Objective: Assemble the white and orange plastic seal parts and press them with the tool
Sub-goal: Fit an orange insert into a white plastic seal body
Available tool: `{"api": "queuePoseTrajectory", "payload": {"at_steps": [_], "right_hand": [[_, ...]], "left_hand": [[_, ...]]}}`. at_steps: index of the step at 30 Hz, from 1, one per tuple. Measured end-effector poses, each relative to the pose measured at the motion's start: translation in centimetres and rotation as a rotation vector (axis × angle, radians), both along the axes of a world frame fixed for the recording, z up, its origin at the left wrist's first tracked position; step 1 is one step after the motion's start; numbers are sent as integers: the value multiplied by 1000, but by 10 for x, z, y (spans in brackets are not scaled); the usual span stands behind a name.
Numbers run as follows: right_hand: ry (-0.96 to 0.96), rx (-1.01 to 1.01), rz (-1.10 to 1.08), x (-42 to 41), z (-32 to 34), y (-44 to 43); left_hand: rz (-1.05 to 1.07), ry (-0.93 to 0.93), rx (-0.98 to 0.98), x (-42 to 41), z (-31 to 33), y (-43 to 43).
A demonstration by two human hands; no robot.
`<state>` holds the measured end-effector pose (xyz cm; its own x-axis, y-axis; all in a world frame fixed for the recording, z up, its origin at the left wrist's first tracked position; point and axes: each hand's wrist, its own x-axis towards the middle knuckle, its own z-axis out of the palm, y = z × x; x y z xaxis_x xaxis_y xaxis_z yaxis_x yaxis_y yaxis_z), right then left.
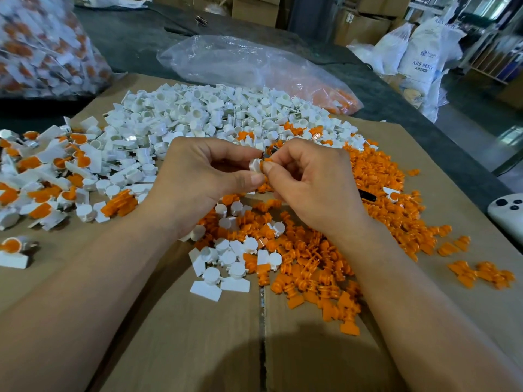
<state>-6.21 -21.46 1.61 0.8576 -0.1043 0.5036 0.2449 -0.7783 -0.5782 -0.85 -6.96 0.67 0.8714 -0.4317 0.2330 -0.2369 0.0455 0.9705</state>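
Over the cardboard [198, 335], the left hand [198, 176] grips a white part [255, 165] and the right hand [311, 182] pinches an orange part [267, 160]. A white pile [203, 114] lies at its far edge, an orange pile [368, 176] on its right side.

Flat brown cardboard sheet [198, 335] with a centre seam covers the dark grey tabletop [135, 38]. On the cardboard:
- loose white plastic seal bodies [198, 114], heaped upper centre
- orange plastic inserts [368, 193], spread centre to right (a few strays lower right)
- joined white-and-orange seals [51, 171], at left

On the tabletop:
- crumpled clear plastic bag [240, 60], top centre
- bulging clear bag of seals [42, 43], upper left

Rounded white device [506, 213] at right edge.
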Motion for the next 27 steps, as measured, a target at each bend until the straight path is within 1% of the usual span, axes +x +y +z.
{"api": "queuePoseTrajectory", "payload": {"at_steps": [6, 13, 15, 18, 21, 24, 27], "right_hand": [[31, 107, -3, 1, -3, 2], [19, 80, 71, 1, -5, 4], [3, 83, 86, 0, -5, 5], [-66, 117, 99, 0, -5, 5], [-139, 50, 114, 1, -6, 4], [-183, 4, 103, 2, -7, 3], [-199, -24, 122, 2, -7, 3]], "left_hand": [[-4, 73, -53, 2, -3, -3], [45, 0, 14, 1, -1, -3], [33, 7, 25, 1, -1, -2], [0, 105, -53, 2, 1, -2], [-24, 205, -147, 3, 2, -1], [-68, 237, -149, 2, 4, 0], [-59, 268, -142, 2, 5, 0]]}}
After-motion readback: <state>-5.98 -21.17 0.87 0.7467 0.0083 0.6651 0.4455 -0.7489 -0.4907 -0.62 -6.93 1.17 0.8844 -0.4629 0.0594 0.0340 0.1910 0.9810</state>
